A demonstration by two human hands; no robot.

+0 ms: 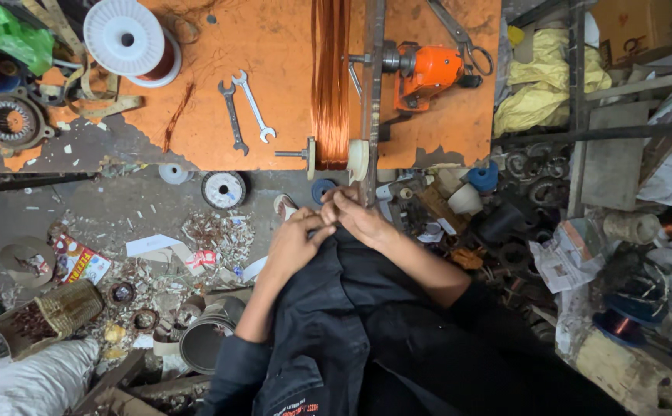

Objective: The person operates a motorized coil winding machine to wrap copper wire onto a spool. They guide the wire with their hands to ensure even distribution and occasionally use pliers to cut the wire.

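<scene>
Copper wire [330, 85], a bright reddish band of many strands, runs up and down the orange bench [274, 85], its long axis pointing straight away from us and ending on a spool form [333, 158] at the bench's near edge. It lies directly ahead of our hands, just beyond the fingertips, with a dark upright bar [372, 100] beside it on the right. Our right hand [360, 218] is the nearer one: its fingers are drawn together at the foot of that bar, just below the form, pinched as if on something thin, though we cannot tell whether a strand is in the grip. Our left hand [293, 240] sits just behind and touching it, fingers curled in toward the right hand's knuckles, half clenched; what it holds, if anything, is hidden. Both hands hover over our dark jacket [328, 323]. Outward on the bench: an orange motor unit [427, 71] right of the bar, scissors [463, 35] above it, two spanners [243, 112] lying crossed left of the wire, a white reel [129, 38] at the far left, a grey ring-shaped stator [11, 122] near the bench's worn corner. Below the bench, small reels [222, 189] and paper scraps litter the floor; to the right, yellow cloth [547, 77] and a heap of coils and newspaper.
</scene>
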